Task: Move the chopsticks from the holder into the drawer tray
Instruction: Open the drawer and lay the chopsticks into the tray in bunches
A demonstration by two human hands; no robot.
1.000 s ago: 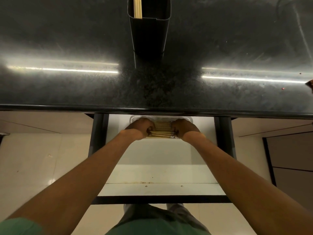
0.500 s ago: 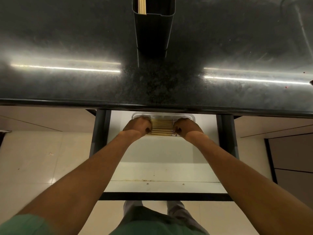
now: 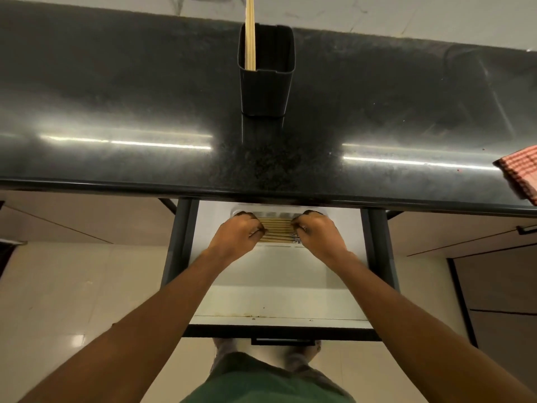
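Observation:
A black rectangular holder [image 3: 266, 82] stands on the dark counter, with a pair of pale wooden chopsticks [image 3: 250, 33] upright in its left corner. Below the counter edge an open white drawer [image 3: 276, 280] holds a clear tray [image 3: 279, 214] at its back. Several chopsticks [image 3: 276, 231] lie side by side across that tray. My left hand [image 3: 236, 235] rests curled on their left ends and my right hand [image 3: 315, 235] on their right ends. Both hands cover the ends, so the tray's sides are mostly hidden.
A red checked cloth [image 3: 520, 173] lies at the counter's right edge. The black counter [image 3: 116, 112] overhangs the back of the drawer. Dark drawer rails [image 3: 177, 251] flank the drawer, and its handle [image 3: 283, 341] is nearest me. Tiled floor lies below.
The view has tilted up, so the whole holder and the cloth now show. Both hands stay on the ends of the chopsticks in the tray, hardly moved.

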